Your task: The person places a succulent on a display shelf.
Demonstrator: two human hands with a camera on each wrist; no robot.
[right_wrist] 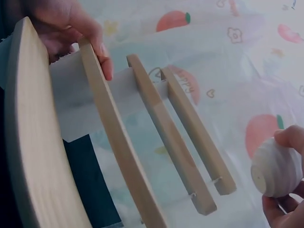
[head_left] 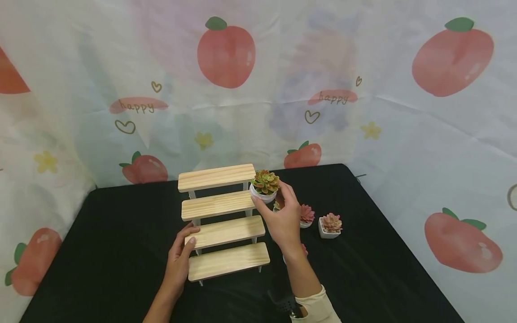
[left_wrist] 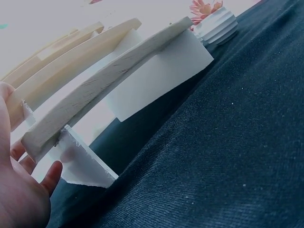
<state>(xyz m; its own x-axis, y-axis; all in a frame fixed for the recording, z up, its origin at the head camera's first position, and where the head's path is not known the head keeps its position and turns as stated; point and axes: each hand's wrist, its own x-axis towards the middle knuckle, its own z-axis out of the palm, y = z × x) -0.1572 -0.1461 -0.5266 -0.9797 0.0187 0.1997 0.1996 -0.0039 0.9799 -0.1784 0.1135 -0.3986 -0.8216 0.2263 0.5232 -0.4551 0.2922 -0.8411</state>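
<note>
A four-tier wooden display stand (head_left: 220, 205) with white side supports stands on the black cloth. My left hand (head_left: 177, 255) grips the left end of its second tier from the front, thumb over the board. In the right wrist view that thumb (right_wrist: 105, 66) lies along the board's end. My right hand (head_left: 284, 220) holds a green and reddish succulent (head_left: 265, 182) by its round white pot (right_wrist: 278, 168), between thumb and fingers. The pot is up beside the right ends of the upper tiers; in the right wrist view its underside shows.
Right of the stand, a pink succulent in a square white pot (head_left: 330, 225) and another pink succulent (head_left: 307, 214) stand on the cloth (head_left: 121, 242). More potted plants are partly hidden behind my right hand and forearm. A fruit-print curtain (head_left: 242, 121) hangs behind the table.
</note>
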